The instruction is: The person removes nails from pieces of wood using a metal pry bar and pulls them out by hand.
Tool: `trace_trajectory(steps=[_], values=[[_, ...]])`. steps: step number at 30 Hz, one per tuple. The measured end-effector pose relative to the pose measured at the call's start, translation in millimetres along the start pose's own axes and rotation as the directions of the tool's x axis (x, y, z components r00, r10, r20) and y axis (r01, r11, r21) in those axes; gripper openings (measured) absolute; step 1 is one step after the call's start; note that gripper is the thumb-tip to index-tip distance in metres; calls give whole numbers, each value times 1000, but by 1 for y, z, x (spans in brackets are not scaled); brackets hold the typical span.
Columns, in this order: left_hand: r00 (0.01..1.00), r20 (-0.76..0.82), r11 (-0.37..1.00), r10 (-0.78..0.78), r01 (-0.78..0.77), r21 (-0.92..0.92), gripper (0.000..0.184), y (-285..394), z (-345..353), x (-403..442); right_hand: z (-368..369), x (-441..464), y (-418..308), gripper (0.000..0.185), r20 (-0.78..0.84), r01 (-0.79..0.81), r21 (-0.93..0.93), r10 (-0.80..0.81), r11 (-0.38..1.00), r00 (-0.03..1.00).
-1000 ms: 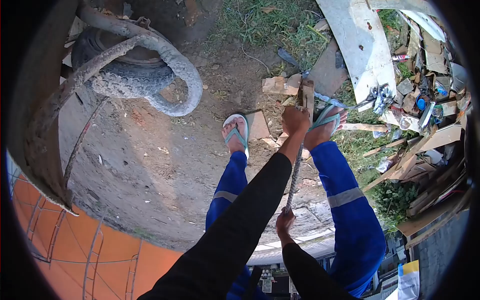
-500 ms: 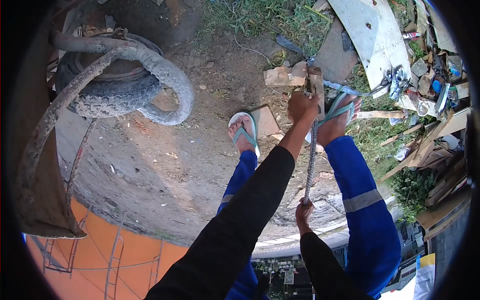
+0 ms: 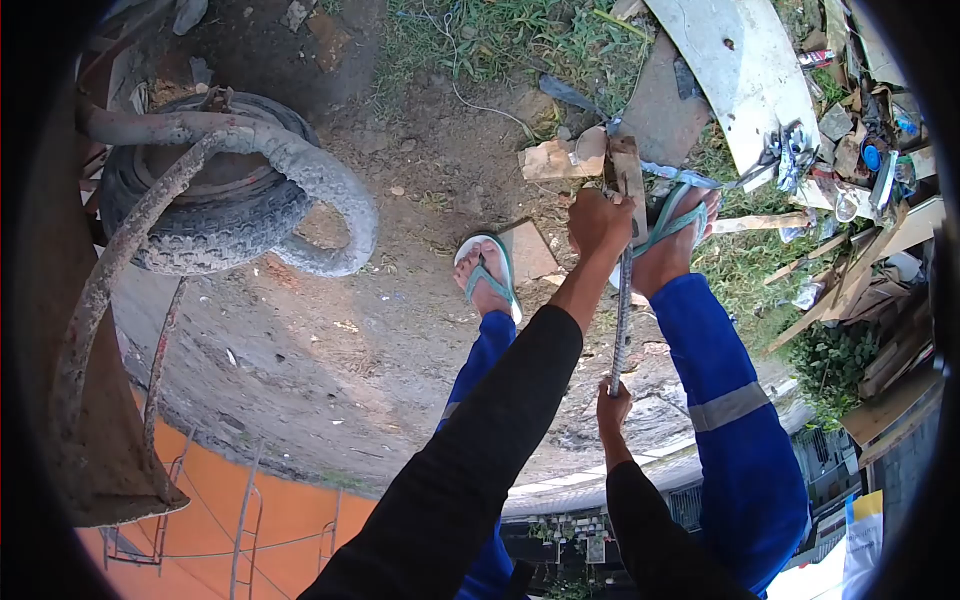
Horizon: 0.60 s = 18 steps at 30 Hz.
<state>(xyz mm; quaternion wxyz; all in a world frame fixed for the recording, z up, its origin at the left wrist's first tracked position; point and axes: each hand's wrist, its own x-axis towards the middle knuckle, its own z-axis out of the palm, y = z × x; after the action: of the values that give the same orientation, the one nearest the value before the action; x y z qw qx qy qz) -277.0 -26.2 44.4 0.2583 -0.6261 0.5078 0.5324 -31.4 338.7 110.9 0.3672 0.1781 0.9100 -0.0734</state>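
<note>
A ribbed steel bar (image 3: 622, 310) runs lengthwise between my feet. My left hand (image 3: 603, 222) is a fist at its far end, above a narrow wooden board (image 3: 628, 170); the fingers partly hide how the bar meets the wood. My right hand (image 3: 613, 405) is closed around the bar's near end. Beside the left fist, my right foot in a green-strapped flip-flop (image 3: 672, 225) stands close to the board. The other flip-flop (image 3: 490, 265) rests next to a flat tile-like piece (image 3: 527, 250). A short wood scrap (image 3: 563, 158) lies against the board's far end.
A dusty tire (image 3: 215, 215) and a thick mud-caked hose (image 3: 335, 185) are at the left, by a rusty metal body (image 3: 125, 430). Scrap wood and litter (image 3: 880, 290) pile up on the right, near a pale curved panel (image 3: 735, 90). An orange wall (image 3: 210, 545) shows at lower left.
The view has shifted slightly, so the tire sits lower in it. Both hands keep their hold, and the right hand appears a little higher in view.
</note>
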Motion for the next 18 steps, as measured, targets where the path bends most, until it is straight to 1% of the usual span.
trace_trajectory(steps=[1, 2, 3, 4, 5, 6, 7, 8, 10, 11, 12, 13, 14, 15, 16, 17, 18], values=[[1000, 3, 1000, -18, 18, -1, 50, -4, 3, 3, 3, 0, -4, 27, 4, -24, -1, 24, 1000, 1000], [1000, -12, 1000, 2, -2, -1, 48, -7, 6, 6, 7, 0, -8, 28, 8, -69, -17, 69, 997, 998], [999, -28, 1000, 26, -26, 0, 47, -9, 10, 10, 9, 2, -17, 34, 20, -146, -81, 149, 986, 989], [1000, 4, 1000, -3, 3, 5, 47, -8, 8, 9, 34, 26, 14, 36, 76, -143, -124, 153, 982, 985], [1000, 3, 1000, -4, 4, 15, 47, -8, 5, 5, 58, 50, 45, 38, 132, -135, -166, 157, 977, 979], [1000, -8, 999, 26, -26, 37, 47, -8, 2, 4, 81, 73, 76, 40, 188, -121, -207, 161, 971, 969], [998, -17, 996, 57, -56, 65, 47, -10, -2, 4, 93, 75, 71, 40, 225, -97, -182, 138, 978, 965], [989, -72, 980, 132, -119, 159, 53, -15, -2, 6, 108, 78, 73, 40, 262, -75, -156, 114, 985, 958], [978, -106, 969, 181, -158, 189, 54, -18, -12, 16, 115, 68, 30, 39, 255, -41, -82, 61, 996, 965], [971, -122, 965, 204, -178, 195, 55, -19, -13, 12, 100, 56, 16, 38, 247, -31, -67, 47, 997, 968], [955, -127, 937, 270, -229, 265, 48, -15, -20, 9, 77, 52, 2, 37, 227, -10, -58, 23, 998, 974], [938, -88, 934, 334, -318, 163, 35, -19, -25, 5, 52, 39, -15, 38, 233, -14, -59, 27, 998, 972], [917, -115, 925, 381, -378, 49, 25, -26, -26, 4, 27, 27, -33, 38, 240, -17, -61, 31, 998, 970], [868, -175, 884, 466, -448, 131, 26, -37, -26, 5, 12, 2, -59, 41, 283, -43, -70, 61, 997, 957], [848, -152, 859, 508, -486, 162, 27, -35, -38, -5, 5, -21, -68, 37, 261, -78, -98, 101, 992, 960], [828, -144, 839, 542, -524, 145, 24, -40, -45, -7, -2, -41, -77, 34, 237, -111, -123, 138, 986, 962], [819, -120, 818, 562, -571, -67, 25, -50, -48, -1, -11, -58, -98, 31, 212, -96, -64, 107, 993, 971]])
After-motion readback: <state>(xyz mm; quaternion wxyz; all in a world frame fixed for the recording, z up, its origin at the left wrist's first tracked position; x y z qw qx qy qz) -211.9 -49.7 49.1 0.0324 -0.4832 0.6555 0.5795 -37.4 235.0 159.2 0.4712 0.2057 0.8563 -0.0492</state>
